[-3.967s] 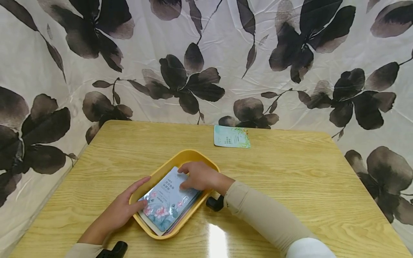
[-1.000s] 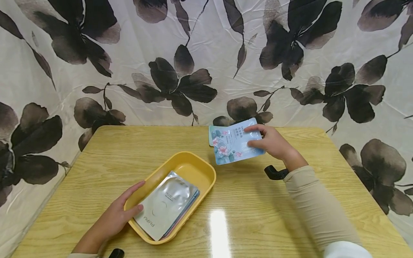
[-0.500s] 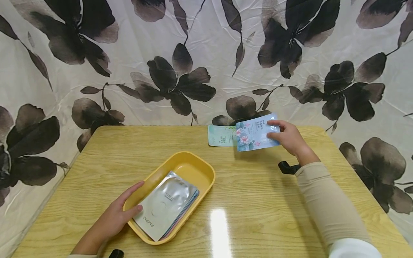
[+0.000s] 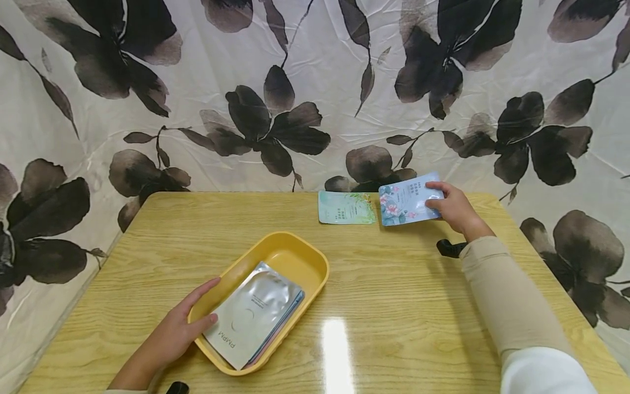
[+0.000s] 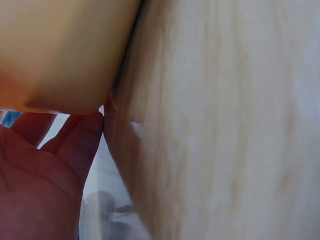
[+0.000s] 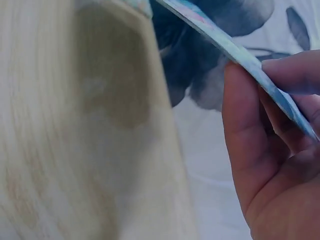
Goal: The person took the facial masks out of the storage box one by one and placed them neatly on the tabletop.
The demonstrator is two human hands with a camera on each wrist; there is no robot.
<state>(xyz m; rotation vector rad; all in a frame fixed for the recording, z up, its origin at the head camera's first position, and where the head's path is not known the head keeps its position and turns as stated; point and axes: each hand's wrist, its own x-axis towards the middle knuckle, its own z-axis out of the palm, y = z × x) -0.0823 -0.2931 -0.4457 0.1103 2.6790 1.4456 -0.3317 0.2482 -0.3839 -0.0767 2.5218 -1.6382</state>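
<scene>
My right hand (image 4: 455, 208) pinches a blue sheet mask packet (image 4: 401, 200) printed with pink flowers, thumb on one face and fingers on the other. In the right wrist view the packet (image 6: 225, 42) appears edge-on, tilted above the table. Just left of it, a mint-green mask packet (image 4: 344, 208) lies flat near the table's back edge. My left hand (image 4: 179, 323) holds the near left end of a yellow plastic basket (image 4: 315, 257), thumb over the rim and fingers along the outside. A silver-white packet (image 4: 251, 312) tops the stack inside the basket.
The wooden table (image 4: 384, 306) ends at the back against a hanging white cloth (image 4: 206, 65) with dark flowers. Blue and pink packet edges show under the top one in the basket. A black wrist device (image 4: 450, 249) sits at my right wrist.
My right hand took the blue packet out of the basket, uncovering the silver-white one. It carried it past the mint-green packet to the right. My left hand stays at the basket.
</scene>
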